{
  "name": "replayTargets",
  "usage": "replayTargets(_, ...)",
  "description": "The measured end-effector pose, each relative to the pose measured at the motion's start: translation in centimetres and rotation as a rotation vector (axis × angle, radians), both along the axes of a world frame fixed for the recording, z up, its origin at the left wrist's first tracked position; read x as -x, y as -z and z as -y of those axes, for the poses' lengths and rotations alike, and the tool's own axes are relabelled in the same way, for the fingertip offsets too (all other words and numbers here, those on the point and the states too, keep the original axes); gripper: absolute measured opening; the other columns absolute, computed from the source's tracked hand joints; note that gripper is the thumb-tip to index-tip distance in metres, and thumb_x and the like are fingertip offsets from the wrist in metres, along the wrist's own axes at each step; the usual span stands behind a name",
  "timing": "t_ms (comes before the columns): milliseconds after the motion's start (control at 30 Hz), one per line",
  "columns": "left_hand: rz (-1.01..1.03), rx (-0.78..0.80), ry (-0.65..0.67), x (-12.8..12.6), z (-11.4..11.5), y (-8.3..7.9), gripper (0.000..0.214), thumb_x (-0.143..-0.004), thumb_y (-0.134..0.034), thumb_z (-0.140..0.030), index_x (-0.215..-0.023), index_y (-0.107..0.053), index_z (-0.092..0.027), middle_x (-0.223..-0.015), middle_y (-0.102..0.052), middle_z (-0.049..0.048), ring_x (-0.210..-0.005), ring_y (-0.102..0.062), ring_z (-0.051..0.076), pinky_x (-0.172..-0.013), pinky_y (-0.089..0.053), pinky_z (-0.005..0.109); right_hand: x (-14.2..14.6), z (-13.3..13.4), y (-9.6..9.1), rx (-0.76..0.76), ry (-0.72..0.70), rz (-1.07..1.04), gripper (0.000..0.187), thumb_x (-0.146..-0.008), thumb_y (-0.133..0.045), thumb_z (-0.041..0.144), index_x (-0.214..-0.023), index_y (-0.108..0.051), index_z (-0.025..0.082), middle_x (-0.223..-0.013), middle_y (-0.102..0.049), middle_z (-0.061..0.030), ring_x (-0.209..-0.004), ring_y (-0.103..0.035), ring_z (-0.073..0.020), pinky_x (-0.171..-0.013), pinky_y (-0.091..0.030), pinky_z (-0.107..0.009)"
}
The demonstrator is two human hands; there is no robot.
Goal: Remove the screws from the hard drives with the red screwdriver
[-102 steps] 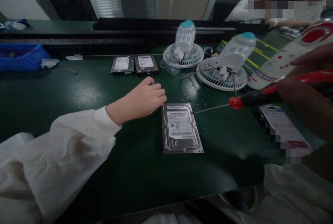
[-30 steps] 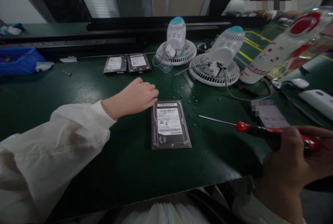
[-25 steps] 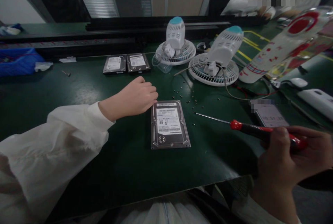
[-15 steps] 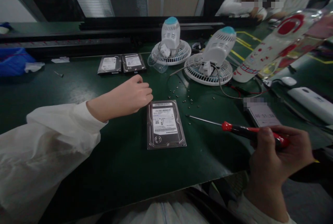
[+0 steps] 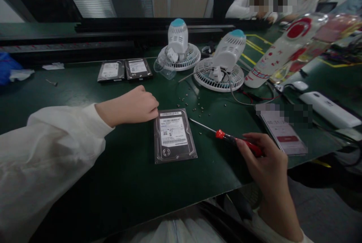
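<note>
A silver hard drive [image 5: 173,136] lies label up on the dark green table [image 5: 85,92]. My left hand [image 5: 132,105] rests curled on the table, its fingertips at the drive's top left corner. My right hand [image 5: 264,162] grips a red-handled screwdriver [image 5: 226,136]. The thin shaft of the screwdriver points left, and its tip sits just off the drive's upper right corner. Several small screws [image 5: 195,107] lie scattered behind the drive.
Two more hard drives [image 5: 123,70] lie side by side farther back. Two white desk fans [image 5: 198,56] lie tipped behind the screws. A phone [image 5: 279,132], a white bottle [image 5: 283,51] and a white device [image 5: 328,109] sit at right. Another person sits at the far right.
My right hand has come down and in from the right, bringing the screwdriver tip close to the drive. My left hand has stayed at the drive's corner. The view has shifted right.
</note>
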State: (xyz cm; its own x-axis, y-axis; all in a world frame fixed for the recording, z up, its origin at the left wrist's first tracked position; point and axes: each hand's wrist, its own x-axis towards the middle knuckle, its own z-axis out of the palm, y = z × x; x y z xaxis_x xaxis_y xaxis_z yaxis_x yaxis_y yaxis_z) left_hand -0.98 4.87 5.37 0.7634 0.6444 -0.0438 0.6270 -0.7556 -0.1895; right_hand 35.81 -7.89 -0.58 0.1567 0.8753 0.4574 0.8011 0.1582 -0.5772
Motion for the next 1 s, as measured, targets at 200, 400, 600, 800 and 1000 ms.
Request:
replayTargets(200,0.022,0.006,-0.115,-0.1,0.3,-0.5,0.046,-0.102,-0.038,-0.032,-0.072,-0.07,-0.019,-0.075,-0.074,0.0052,-0.066,-0.067,0.02,-0.065,-0.038,0.034,0.2,-0.1,0.1,0.005,-0.034,0.054,0.035,-0.088,-0.068,0.052,-0.091,-0.071,0.017,-0.074,-0.07,-0.004,-0.061,-0.061,-0.0113,-0.056,-0.045,-0.022)
replayTargets(400,0.049,0.016,-0.035,0.2,1.3,-1.2,0.032,-0.098,-0.047,-0.034,-0.089,-0.074,-0.019,-0.09,-0.077,0.005,-0.077,-0.071,0.022,-0.074,-0.044,0.037,0.2,0.0,0.1,0.009,-0.04,0.077,0.032,-0.09,-0.067,0.05,-0.091,-0.071,0.017,-0.074,-0.069,-0.0032,-0.061,-0.06,-0.0108,-0.057,-0.044,-0.022)
replayTargets(600,0.071,0.017,-0.052,0.5,1.9,-0.9,0.03,-0.1,-0.045,-0.03,-0.093,-0.072,-0.019,-0.093,-0.078,0.0054,-0.082,-0.072,0.022,-0.079,-0.047,0.039,0.3,-0.1,0.0,0.028,-0.047,0.087,0.033,-0.09,-0.066,0.05,-0.091,-0.07,0.017,-0.076,-0.069,-0.0037,-0.063,-0.061,-0.0116,-0.059,-0.045,-0.023)
replayTargets(800,0.05,-0.195,0.014,0.3,2.1,0.1,0.029,-0.1,-0.044,-0.025,-0.087,-0.07,-0.019,-0.082,-0.074,0.0086,-0.075,-0.07,0.025,-0.071,-0.045,0.039,0.3,-0.2,0.0,0.046,-0.042,0.091,0.035,-0.09,-0.064,0.052,-0.091,-0.07,0.017,-0.076,-0.069,-0.0043,-0.063,-0.062,-0.0122,-0.059,-0.045,-0.024)
replayTargets(1000,0.029,-0.256,0.098,0.4,1.6,0.3,0.03,-0.101,-0.046,-0.026,-0.086,-0.071,-0.019,-0.081,-0.073,0.0101,-0.074,-0.069,0.028,-0.071,-0.044,0.043,0.4,-0.2,-0.1,0.047,-0.042,0.089,0.036,-0.09,-0.064,0.052,-0.089,-0.069,0.017,-0.074,-0.069,-0.0037,-0.061,-0.061,-0.0115,-0.058,-0.044,-0.023)
